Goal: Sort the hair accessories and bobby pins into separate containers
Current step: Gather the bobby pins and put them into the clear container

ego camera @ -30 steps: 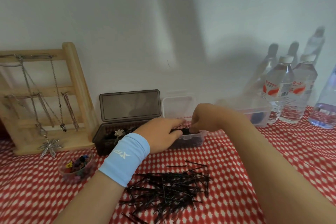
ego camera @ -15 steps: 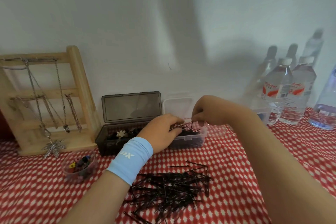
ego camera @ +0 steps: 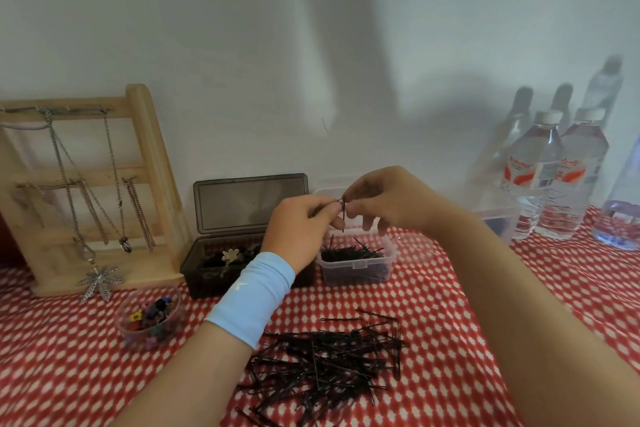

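Above the small clear box (ego camera: 356, 265), which holds several black bobby pins, my left hand (ego camera: 301, 229) and my right hand (ego camera: 384, 203) meet. Both pinch one black bobby pin (ego camera: 343, 215) that hangs upright between the fingertips. A loose pile of black bobby pins (ego camera: 329, 360) lies on the red checked cloth in front of me. Left of the clear box stands a dark grey box (ego camera: 221, 270) with its lid up, holding dark hair accessories and a cream flower clip (ego camera: 232, 256). A light blue wristband sits on my left wrist.
A wooden rack (ego camera: 93, 184) with hanging necklaces leans at the left. A small clear cup (ego camera: 149, 317) of coloured mini clips stands near it. Water bottles (ego camera: 554, 177) line the right rear, with another clear container (ego camera: 498, 218) beside them. A wall closes off the back.
Both hands have risen out of the clear box and come together above it, now pinching a single bobby pin between them.
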Demonstrator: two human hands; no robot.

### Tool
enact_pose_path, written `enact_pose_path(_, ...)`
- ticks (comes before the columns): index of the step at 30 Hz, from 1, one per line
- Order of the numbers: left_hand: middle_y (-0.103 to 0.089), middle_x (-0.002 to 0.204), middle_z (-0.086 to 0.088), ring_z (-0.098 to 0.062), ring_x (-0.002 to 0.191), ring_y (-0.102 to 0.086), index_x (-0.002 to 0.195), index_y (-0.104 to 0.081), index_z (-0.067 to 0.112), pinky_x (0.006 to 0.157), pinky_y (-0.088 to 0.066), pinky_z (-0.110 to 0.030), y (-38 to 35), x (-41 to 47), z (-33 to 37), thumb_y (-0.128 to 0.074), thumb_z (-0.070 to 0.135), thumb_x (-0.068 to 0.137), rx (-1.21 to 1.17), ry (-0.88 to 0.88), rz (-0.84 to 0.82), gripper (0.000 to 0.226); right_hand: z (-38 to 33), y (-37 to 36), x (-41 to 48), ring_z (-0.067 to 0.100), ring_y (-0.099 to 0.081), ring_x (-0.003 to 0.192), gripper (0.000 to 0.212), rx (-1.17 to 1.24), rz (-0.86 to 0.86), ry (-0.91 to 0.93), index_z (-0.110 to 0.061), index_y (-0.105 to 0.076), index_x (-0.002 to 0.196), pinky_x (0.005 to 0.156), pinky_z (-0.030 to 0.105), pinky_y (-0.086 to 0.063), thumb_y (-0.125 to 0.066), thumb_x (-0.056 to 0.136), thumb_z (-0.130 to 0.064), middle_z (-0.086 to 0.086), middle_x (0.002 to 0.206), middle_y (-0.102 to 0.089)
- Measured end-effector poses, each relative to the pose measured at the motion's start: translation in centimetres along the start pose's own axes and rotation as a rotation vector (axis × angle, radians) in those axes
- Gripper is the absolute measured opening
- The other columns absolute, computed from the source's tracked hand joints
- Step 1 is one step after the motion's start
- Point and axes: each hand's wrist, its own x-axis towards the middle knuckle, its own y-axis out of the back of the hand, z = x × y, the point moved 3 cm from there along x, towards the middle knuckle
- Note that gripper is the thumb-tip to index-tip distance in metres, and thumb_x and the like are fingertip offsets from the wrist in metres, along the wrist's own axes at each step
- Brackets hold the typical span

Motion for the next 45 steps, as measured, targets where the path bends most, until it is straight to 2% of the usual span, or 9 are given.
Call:
enact_pose_path(3, -0.075, 0.076, 0.009, -0.019, 0.066, -0.068, 0.081, -0.074, 0.032, 0.073, -0.059, -0.033, 0.1, 0.0, 0.1, -0.060, 0.022, 0.096, -0.074, 0.050, -0.021, 0.023, 0.3, -0.4, -0.1, 0.021, -0.071, 0.063, 0.009, 0.107, 0.005, -0.028, -0.006, -0.076, 0.096, 0.062, 0.035, -0.063, -0.075, 0.090, -0.013, 0.006, 0.081, -0.077)
enact_pose_path(6, -0.074, 0.076, 0.012, -0.003, 0.063, -0.064, 0.080, -0.075, 0.034, 0.067, -0.052, -0.019, 0.5, 0.1, 0.1, -0.063, 0.024, 0.094, -0.019, 0.039, -0.041, 0.021, 0.4, -0.7, -0.2, 0.023, -0.069, 0.060, 0.011, 0.143, 0.018, -0.031, -0.007, -0.075, 0.099, 0.059, 0.035, -0.062, -0.073, 0.092, -0.014, 0.007, 0.082, -0.077)
enact_pose_path(10, -0.071, 0.074, 0.018, 0.005, 0.069, -0.062, 0.086, -0.075, 0.035, 0.072, -0.049, -0.019, 1.0, 0.3, -0.2, -0.069, 0.025, 0.090, -0.070, 0.079, -0.056, 0.012, 0.0, -0.7, -0.3, 0.026, -0.068, 0.061, 0.013, 0.248, 0.028, -0.015, -0.006, -0.074, 0.102, 0.060, 0.036, -0.062, -0.065, 0.098, -0.014, 0.008, 0.086, -0.076)
enact_pose_path(15, -0.074, 0.076, 0.008, -0.011, 0.072, -0.069, 0.080, -0.074, 0.030, 0.073, -0.056, -0.027, 1.2, 0.3, -0.2, -0.075, 0.023, 0.085, -0.117, 0.092, -0.064, 0.008, -0.5, -0.6, -0.4, 0.023, -0.062, 0.058, 0.013, 0.182, -0.018, 0.004, -0.012, -0.080, 0.095, 0.058, 0.034, -0.058, -0.069, 0.095, -0.021, 0.009, 0.085, -0.074)
enact_pose_path(25, -0.076, 0.079, 0.001, -0.018, 0.058, -0.066, 0.106, -0.066, 0.010, 0.057, -0.056, -0.025, 0.6, 0.0, 0.3, -0.056, 0.016, 0.099, -0.327, 0.230, -0.015, 0.013, -0.9, -0.4, -0.3, 0.015, -0.054, 0.048, 0.015, 0.078, 0.117, -0.034, -0.013, -0.080, 0.080, 0.049, 0.024, -0.045, -0.070, 0.090, -0.017, -0.002, 0.066, -0.068)
enact_pose_path(31, -0.071, 0.079, 0.009, -0.008, 0.065, -0.067, 0.139, -0.045, 0.032, 0.073, -0.057, -0.026, 0.8, -0.1, 0.1, -0.047, 0.021, 0.102, 0.249, -0.066, 0.052, 0.039, -1.4, -0.7, -0.3, 0.010, -0.049, 0.042, 0.015, -0.054, 0.024, -0.067, -0.014, -0.080, 0.072, 0.051, 0.028, -0.047, -0.072, 0.085, -0.015, -0.004, 0.061, -0.066)
enact_pose_path(36, -0.070, 0.083, 0.009, -0.013, 0.079, -0.066, 0.128, -0.059, 0.022, 0.079, -0.056, -0.036, 1.4, -0.2, 0.3, -0.043, 0.026, 0.104, 0.462, -0.086, 0.191, 0.030, -2.0, -0.9, -0.5, 0.000, -0.044, 0.038, 0.020, -0.118, -0.074, -0.094, -0.013, -0.076, 0.064, 0.053, 0.024, -0.039, -0.069, 0.083, -0.012, -0.007, 0.055, -0.061)
enact_pose_path(41, -0.070, 0.091, 0.001, -0.020, 0.082, -0.064, 0.119, -0.062, 0.019, 0.069, -0.052, -0.035, 0.7, -0.6, 1.2, -0.043, 0.022, 0.103, 0.728, -0.091, 0.229, 0.025, -2.4, -1.4, -0.5, 0.012, -0.039, 0.045, 0.036, -0.140, -0.130, -0.085, -0.010, -0.060, 0.051, 0.059, 0.030, -0.038, -0.060, 0.087, -0.011, -0.005, 0.048, -0.048)
enact_pose_path(45, -0.071, 0.086, 0.005, -0.016, 0.078, -0.066, 0.108, -0.065, 0.016, 0.073, -0.055, -0.036, 1.0, -0.3, 1.0, -0.044, 0.022, 0.103, 0.589, -0.058, 0.246, 0.022, -2.3, -1.6, -0.4, 0.011, -0.037, 0.044, 0.035, -0.085, -0.143, -0.065, -0.008, -0.055, 0.053, 0.061, 0.034, -0.036, -0.058, 0.087, -0.010, -0.004, 0.046, -0.043)
